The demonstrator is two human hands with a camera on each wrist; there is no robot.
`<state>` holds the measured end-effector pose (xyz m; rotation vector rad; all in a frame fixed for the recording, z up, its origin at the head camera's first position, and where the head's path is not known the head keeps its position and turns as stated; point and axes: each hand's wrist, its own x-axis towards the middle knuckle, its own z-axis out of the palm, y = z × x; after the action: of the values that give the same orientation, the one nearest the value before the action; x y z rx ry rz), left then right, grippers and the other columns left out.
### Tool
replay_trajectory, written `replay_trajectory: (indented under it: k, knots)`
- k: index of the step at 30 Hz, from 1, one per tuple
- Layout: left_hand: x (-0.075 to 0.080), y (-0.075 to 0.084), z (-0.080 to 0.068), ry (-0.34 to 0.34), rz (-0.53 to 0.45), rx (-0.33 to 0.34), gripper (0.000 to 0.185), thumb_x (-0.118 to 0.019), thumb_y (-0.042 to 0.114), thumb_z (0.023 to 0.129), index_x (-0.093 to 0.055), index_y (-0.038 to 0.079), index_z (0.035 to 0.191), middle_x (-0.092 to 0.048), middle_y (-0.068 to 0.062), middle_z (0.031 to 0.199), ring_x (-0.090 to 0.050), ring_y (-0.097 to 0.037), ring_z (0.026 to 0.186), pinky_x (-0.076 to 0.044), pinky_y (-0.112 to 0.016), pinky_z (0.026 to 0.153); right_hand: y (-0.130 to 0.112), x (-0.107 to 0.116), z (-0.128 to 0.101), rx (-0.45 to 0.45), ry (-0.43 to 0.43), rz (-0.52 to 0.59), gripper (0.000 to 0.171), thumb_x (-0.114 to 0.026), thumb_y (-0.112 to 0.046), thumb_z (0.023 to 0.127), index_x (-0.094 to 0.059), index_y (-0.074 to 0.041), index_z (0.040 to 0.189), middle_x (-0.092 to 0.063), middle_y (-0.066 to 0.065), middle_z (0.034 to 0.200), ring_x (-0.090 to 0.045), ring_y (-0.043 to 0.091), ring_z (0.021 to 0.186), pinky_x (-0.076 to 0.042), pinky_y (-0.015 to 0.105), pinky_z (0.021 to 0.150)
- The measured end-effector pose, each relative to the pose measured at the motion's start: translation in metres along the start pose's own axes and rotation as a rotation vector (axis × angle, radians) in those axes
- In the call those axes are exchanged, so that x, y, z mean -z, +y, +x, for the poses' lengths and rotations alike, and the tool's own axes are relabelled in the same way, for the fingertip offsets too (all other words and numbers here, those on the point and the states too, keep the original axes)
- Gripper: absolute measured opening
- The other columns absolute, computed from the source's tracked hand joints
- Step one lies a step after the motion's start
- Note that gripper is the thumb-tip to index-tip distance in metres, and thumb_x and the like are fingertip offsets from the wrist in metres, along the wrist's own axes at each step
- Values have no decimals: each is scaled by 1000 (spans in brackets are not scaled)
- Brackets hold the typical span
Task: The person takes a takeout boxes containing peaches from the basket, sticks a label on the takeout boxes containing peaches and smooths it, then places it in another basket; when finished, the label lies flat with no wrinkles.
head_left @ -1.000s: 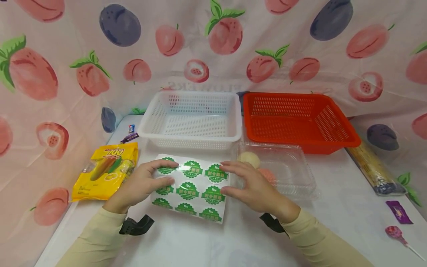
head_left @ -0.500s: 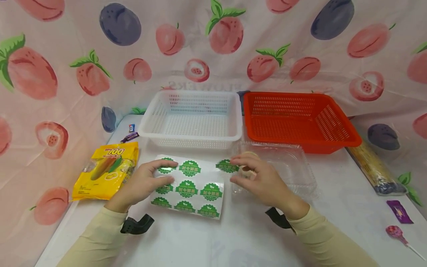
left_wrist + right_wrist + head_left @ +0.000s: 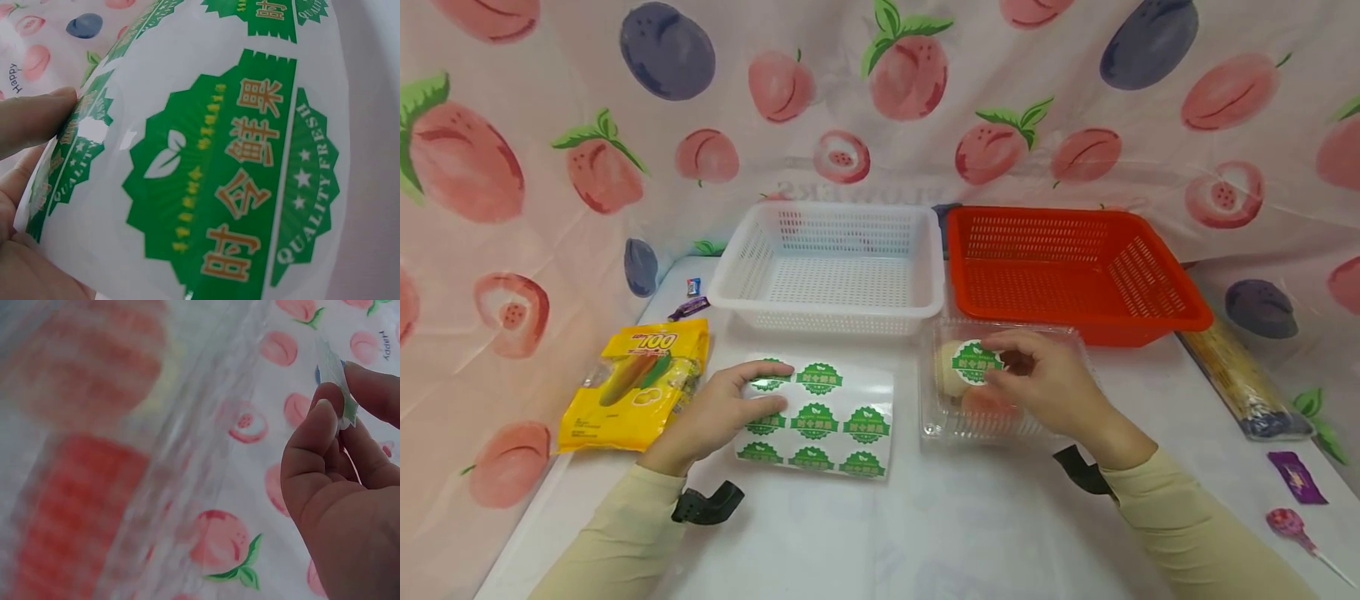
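Note:
My left hand [image 3: 722, 415] grips the left edge of a sheet of green round stickers [image 3: 815, 422], with the thumb on its face. In the left wrist view the sheet [image 3: 181, 156] bends close to the camera, showing "Quality Fresh" lettering. My right hand [image 3: 1060, 392] pinches one loose sticker [image 3: 973, 363] between thumb and fingers. Below that sticker lies a clear plastic clamshell box [image 3: 940, 427], holding a pale round item [image 3: 951, 383] and a pink one [image 3: 988, 410]; their kind is unclear. From the right wrist, the sticker [image 3: 340, 384] appears nearly edge-on.
A white basket [image 3: 827, 312] and a red basket [image 3: 1075, 315] stand behind. A yellow candy bag [image 3: 640, 383] lies left, near two small wrapped sweets [image 3: 689, 307]. Along the right side are a long clear-wrapped packet [image 3: 1247, 375], a purple packet [image 3: 1297, 477] and a lollipop [image 3: 1288, 523].
My right hand has peeled a sticker from the sheet's upper right and carried it right, over the clear box. The left hand keeps its grip on the sheet.

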<state>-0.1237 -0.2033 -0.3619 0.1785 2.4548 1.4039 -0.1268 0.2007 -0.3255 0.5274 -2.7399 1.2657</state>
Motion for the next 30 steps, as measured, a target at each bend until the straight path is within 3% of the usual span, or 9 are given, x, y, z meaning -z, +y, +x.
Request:
replay_trajectory:
  k: [6, 12, 17, 20, 25, 30]
  knots:
    - [-1, -5, 4, -22, -45, 21, 47, -71, 25, 94, -60, 13, 138, -46, -13, 148, -44, -34, 125, -30, -63, 110, 12, 12, 2, -48, -9, -52, 33, -76, -6, 89, -70, 0, 120, -68, 13, 112, -62, 24, 87, -54, 21, 75]
    - [-1, -9, 6, -31, -56, 57, 48, -70, 26, 95, -58, 14, 140, -46, -15, 147, -47, -33, 122, -31, -62, 109, 25, 20, 3, -74, -23, -72, 34, -73, -9, 91, -68, 1, 123, -66, 15, 117, -65, 29, 95, -57, 43, 86]
    - [-1, -13, 9, -34, -57, 80, 48, -69, 25, 95, -58, 15, 140, -50, -14, 143, -58, -29, 110, -41, -56, 105, 33, 25, 5, -81, -35, -105, 36, -74, -7, 90, -67, 2, 124, -65, 16, 115, -62, 29, 93, -55, 26, 79]
    - [-1, -15, 11, -38, -54, 86, 47, -69, 24, 95, -58, 16, 140, -50, -13, 143, -57, -29, 110, -40, -56, 105, 36, 27, 5, -105, -52, -117, 39, -74, -6, 89, -65, 3, 126, -64, 16, 114, -59, 29, 91, -51, 19, 73]
    - [-1, -15, 13, -39, -47, 93, 48, -69, 24, 96, -58, 15, 141, -47, -13, 146, -51, -32, 117, -34, -61, 108, 40, 30, 7, -159, -86, -114, 40, -73, -7, 90, -64, 3, 128, -64, 17, 110, -57, 29, 91, -53, 21, 71]
    - [-2, -15, 15, -35, -54, 81, 46, -68, 23, 96, -58, 16, 140, -50, -13, 144, -57, -30, 111, -46, -51, 102, 43, 31, 10, -194, -127, -107, 42, -74, -11, 90, -64, 3, 128, -66, 16, 110, -60, 30, 94, -55, 25, 73]
